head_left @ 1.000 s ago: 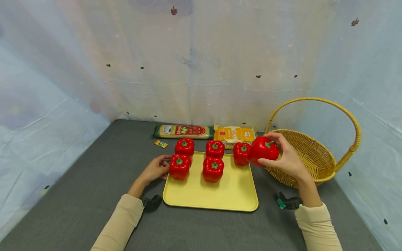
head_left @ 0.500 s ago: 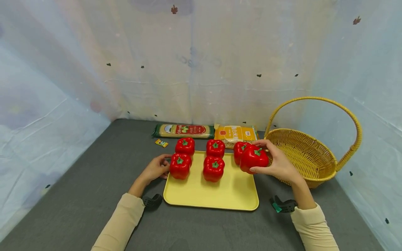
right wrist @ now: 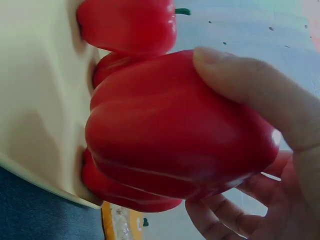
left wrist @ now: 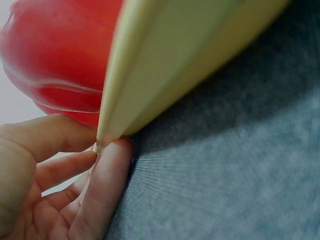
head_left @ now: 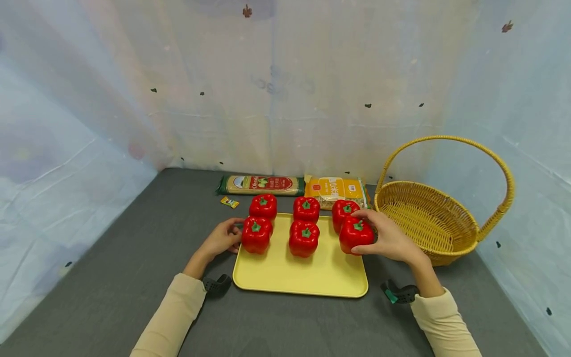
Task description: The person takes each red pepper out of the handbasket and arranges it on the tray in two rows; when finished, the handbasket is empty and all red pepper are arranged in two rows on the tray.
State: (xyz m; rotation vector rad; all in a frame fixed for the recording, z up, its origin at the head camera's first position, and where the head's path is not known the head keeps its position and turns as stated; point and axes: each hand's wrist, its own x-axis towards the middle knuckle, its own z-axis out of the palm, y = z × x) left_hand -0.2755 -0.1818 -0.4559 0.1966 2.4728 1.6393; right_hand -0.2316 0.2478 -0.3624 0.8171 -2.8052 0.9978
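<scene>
My right hand [head_left: 387, 237] grips a red bell pepper [head_left: 355, 235] at the right side of the yellow tray [head_left: 299, 277]. In the right wrist view the held bell pepper [right wrist: 175, 130] fills the middle, thumb on one side and fingers on the other; whether its base touches the tray I cannot tell. Just behind it sits another red bell pepper [head_left: 341, 210]. Several more stand in pairs on the tray, such as the middle front one [head_left: 304, 244]. My left hand [head_left: 222, 237] pinches the tray's left rim, beside the front-left bell pepper [head_left: 256, 240].
A yellow wicker basket [head_left: 468, 248] with a tall handle stands right of the tray. Behind the tray lie a long pack of noodles [head_left: 263, 185] and an orange bag of grain [head_left: 336, 191]. A small yellow packet [head_left: 229, 202] lies at the back left.
The right hand has carried its bell pepper left and down from beside the basket to the tray's right side, in front of the back-right pepper. The left hand has stayed at the rim.
</scene>
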